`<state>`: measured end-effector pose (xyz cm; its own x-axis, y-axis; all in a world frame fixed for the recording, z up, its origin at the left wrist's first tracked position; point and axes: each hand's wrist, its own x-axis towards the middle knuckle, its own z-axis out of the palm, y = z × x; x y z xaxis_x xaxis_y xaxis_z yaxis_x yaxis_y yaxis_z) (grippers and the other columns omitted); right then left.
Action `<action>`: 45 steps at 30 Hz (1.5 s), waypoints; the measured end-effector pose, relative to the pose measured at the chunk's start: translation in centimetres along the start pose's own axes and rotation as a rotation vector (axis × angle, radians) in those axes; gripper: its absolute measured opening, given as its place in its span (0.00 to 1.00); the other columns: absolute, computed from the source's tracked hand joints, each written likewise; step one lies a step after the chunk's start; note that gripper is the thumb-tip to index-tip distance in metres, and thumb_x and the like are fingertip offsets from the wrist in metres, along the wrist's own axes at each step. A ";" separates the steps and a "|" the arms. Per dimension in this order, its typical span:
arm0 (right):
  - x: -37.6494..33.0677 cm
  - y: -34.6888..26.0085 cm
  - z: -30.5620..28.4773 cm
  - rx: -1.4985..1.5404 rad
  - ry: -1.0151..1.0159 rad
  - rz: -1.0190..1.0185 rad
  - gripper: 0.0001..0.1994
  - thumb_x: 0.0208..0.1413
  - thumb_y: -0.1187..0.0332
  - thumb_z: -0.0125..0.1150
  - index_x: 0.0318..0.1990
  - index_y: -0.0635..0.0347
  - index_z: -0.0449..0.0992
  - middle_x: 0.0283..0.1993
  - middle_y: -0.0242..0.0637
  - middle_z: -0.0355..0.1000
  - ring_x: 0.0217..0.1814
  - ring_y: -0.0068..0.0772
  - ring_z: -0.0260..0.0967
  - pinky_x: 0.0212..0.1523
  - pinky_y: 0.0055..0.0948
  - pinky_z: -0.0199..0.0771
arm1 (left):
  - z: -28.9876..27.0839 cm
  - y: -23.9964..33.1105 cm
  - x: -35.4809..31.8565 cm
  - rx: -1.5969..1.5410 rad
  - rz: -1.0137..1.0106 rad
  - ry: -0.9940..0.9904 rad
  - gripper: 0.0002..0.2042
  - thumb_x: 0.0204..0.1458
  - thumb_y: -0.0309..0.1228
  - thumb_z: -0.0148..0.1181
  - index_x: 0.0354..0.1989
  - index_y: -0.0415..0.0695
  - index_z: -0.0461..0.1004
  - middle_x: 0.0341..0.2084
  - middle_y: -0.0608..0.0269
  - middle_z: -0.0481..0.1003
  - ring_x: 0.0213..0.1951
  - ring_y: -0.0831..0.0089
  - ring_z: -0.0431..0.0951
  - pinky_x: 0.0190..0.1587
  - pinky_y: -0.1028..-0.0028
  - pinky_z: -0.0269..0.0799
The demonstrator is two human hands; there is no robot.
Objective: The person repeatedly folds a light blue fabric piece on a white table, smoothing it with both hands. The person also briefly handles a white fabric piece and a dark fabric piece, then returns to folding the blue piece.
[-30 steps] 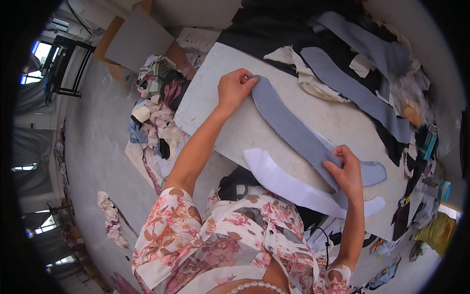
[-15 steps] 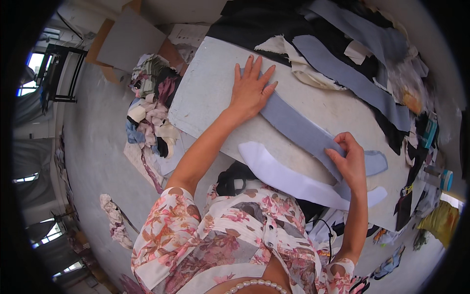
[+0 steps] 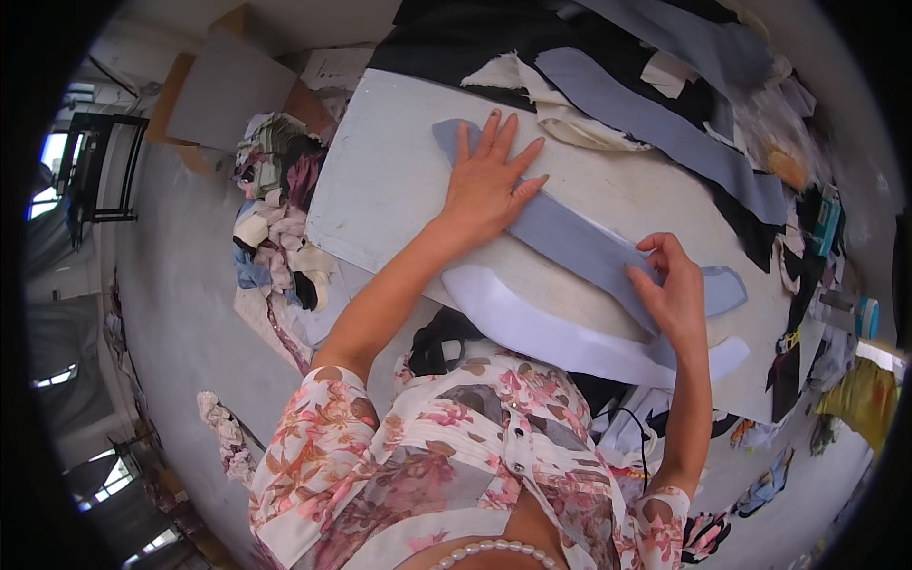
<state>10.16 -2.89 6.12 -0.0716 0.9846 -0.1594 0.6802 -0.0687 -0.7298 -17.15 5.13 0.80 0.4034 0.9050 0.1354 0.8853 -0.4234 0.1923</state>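
A long curved grey-blue fabric strip (image 3: 579, 242) lies across a white work table (image 3: 380, 180). My left hand (image 3: 489, 180) presses flat on the strip's left end, fingers spread. My right hand (image 3: 670, 290) pinches the strip near its right end. A white curved fabric piece (image 3: 541, 328) lies along the table's near edge, under the right hand's wrist side.
More grey-blue strips (image 3: 655, 123) and black cloth (image 3: 456, 38) are piled at the far side of the table. A heap of fabric scraps (image 3: 275, 218) lies on the floor to the left. Cardboard (image 3: 228, 90) leans at the back left. Clutter lines the table's right edge.
My left hand has opened flat and slid along the strip's left end, smoothing it. My right hand stays at the right end, gripping the strip.
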 end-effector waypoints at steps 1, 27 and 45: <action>0.0 0.2 0.1 -0.019 0.018 -0.004 0.16 0.46 0.72 0.67 0.42 0.57 0.70 0.24 0.39 0.70 0.25 0.42 0.70 0.28 0.34 0.66 | -0.1 -0.1 0.1 0.007 0.001 0.001 0.25 0.64 0.49 0.42 0.67 0.55 0.63 0.70 0.52 0.50 0.73 0.56 0.41 0.71 0.48 0.27; -1.4 2.3 -2.2 -0.090 0.041 0.044 0.19 0.45 0.69 0.69 0.45 0.54 0.72 0.28 0.38 0.72 0.30 0.44 0.73 0.32 0.38 0.69 | 1.4 8.0 0.3 -0.108 0.284 -0.123 0.26 0.63 0.48 0.42 0.68 0.55 0.59 0.71 0.55 0.49 0.73 0.61 0.42 0.71 0.47 0.26; -1.6 4.7 -2.6 -0.189 0.144 0.066 0.19 0.44 0.70 0.69 0.46 0.54 0.71 0.26 0.38 0.72 0.30 0.42 0.72 0.32 0.37 0.69 | 2.1 13.8 1.3 -0.161 0.461 -0.126 0.30 0.60 0.50 0.46 0.69 0.51 0.58 0.70 0.54 0.51 0.73 0.62 0.44 0.72 0.49 0.28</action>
<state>15.33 -4.36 4.65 0.0731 0.9927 -0.0963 0.8050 -0.1157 -0.5818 -3.97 0.55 1.53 0.7778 0.6160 0.1249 0.5653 -0.7725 0.2892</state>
